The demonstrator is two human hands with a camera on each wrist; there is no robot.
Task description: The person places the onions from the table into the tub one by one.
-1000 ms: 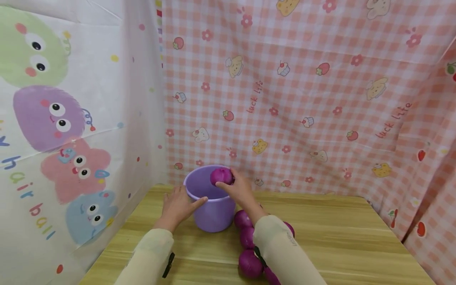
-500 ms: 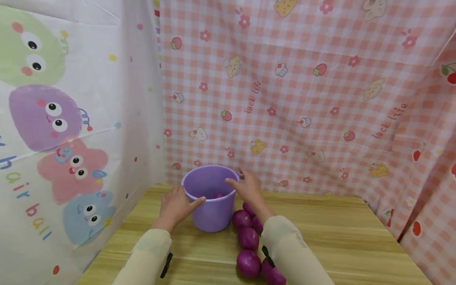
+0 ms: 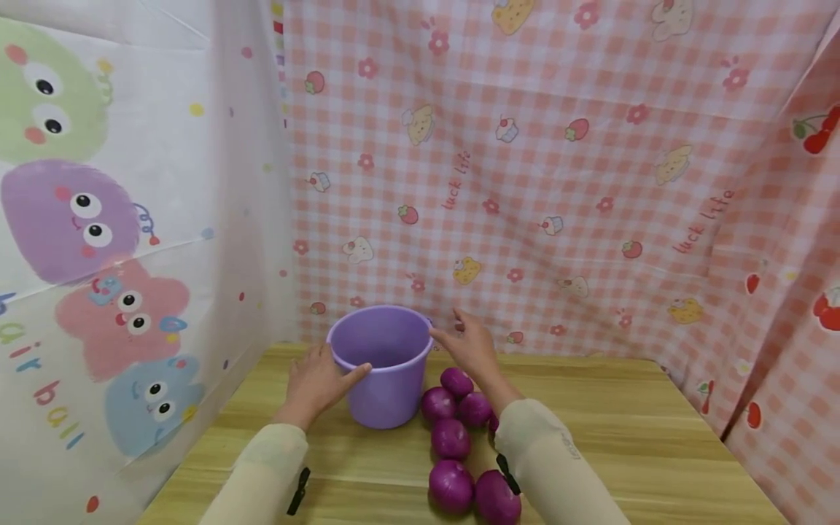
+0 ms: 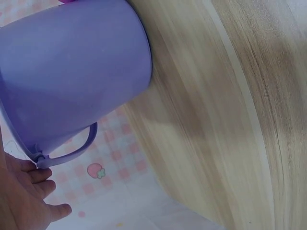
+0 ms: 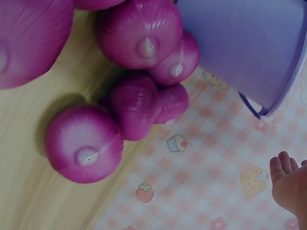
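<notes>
A purple bucket (image 3: 386,397) stands upright on the wooden table. My left hand (image 3: 316,380) rests against its left side, thumb lying along the front rim. In the left wrist view, relaxed fingertips (image 4: 44,184) touch the rim by the hinge of the bucket's handle (image 4: 76,152). Just right of the bucket's rim, my right hand (image 3: 474,351) hovers with loose fingers and holds nothing. Below it, several purple-red onions lie in a cluster, one of them a round onion (image 3: 450,439) near the middle. The bottom of the bucket's inside is hidden from the head view.
Two onions sit nearest me, a left one (image 3: 450,487) and a right one (image 3: 497,499). A pink checked cloth (image 3: 525,182) hangs behind the wooden table (image 3: 610,423), and a white cartoon-printed sheet (image 3: 216,219) hangs at the left.
My right hand let an onion go inside the bucket, then drew out over the rim to the right, uncovering more onions on the table. The left hand stays at the bucket.
</notes>
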